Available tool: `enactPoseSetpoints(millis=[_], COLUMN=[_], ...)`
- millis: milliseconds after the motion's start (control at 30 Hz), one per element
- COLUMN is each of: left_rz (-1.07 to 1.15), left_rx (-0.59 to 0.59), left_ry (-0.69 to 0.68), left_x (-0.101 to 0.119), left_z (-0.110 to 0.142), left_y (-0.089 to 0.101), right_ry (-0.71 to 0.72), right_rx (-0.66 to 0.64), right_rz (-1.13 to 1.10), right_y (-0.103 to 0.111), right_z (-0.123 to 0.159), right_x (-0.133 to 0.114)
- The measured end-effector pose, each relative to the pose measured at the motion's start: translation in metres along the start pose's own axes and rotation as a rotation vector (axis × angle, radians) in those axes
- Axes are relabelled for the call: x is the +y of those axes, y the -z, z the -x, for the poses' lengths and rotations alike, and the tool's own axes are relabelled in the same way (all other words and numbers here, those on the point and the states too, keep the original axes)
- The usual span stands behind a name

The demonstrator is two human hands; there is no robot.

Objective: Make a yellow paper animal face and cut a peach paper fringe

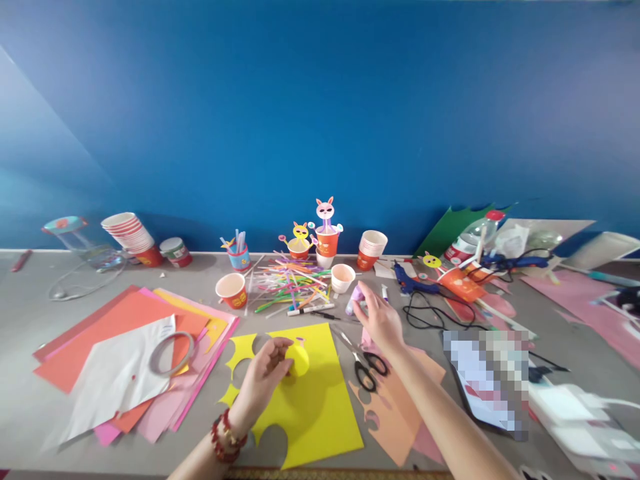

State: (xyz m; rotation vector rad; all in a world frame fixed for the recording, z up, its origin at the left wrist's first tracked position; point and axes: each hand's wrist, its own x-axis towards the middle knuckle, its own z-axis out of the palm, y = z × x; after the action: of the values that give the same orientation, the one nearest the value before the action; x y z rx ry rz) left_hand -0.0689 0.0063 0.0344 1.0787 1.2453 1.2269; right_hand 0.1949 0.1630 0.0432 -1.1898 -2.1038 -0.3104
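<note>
My left hand (267, 370) pinches a yellow paper circle (299, 361), with a small pinkish piece at its top edge, above a yellow sheet (325, 413) with rounded cut-outs along its left side. My right hand (383, 323) has its thumb and forefinger closed around a small purple tube (353, 302) that looks like a glue stick. Below that hand lie black-handled scissors (367, 367), partly on orange paper (400, 427). A white paper cup (343, 277) stands just beyond the tube.
Coloured sheets (100, 333) and a tape roll (171, 353) lie left. Several drinking straws (295, 283) are heaped in the middle, before cup figures (327, 243). A blue glue gun (413, 280) with its cord, a phone (485, 380) and white plugs (570, 407) are right.
</note>
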Motion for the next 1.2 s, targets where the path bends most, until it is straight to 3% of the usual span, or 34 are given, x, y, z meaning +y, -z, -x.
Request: enactPoseSetpoints(millis=[133,367,800,933,1033,1100,1200], left_rz=[0.020,0.014,0.126,0.183,0.311,0.453,0.737], left_rx=[0.004,0.015,0.067,0.065,0.030,-0.019,-0.162], left_ry=[0.021,0.032,0.016,0.024,0.081,0.164,0.313], left_x=[-0.003,0.003,0.005,0.008,0.011,0.014,0.020], left_z=[-0.003,-0.004,-0.008,-0.007,-0.006,-0.005,-0.003], left_y=[0.000,0.002,0.007,0.004,0.001,-0.001,-0.005], right_ry=[-0.004,0.029,-0.150,-0.148,-0.140,-0.130,-0.127], right_rx=[0.053,0.023,-0.073,0.108,0.273,0.205,-0.190], right_rz=[0.003,-0.046,-0.175,-0.197,-0.286,-0.441,-0.816], right_y=[0.000,-0.002,0.005,0.020,0.034,0.042,0.048], right_z=[0.002,0.001,0.005,0.006,0.012,0.017,0.022], right_x=[0.002,-0.001,0.000,-0.003,-0.019,-0.040,-0.080])
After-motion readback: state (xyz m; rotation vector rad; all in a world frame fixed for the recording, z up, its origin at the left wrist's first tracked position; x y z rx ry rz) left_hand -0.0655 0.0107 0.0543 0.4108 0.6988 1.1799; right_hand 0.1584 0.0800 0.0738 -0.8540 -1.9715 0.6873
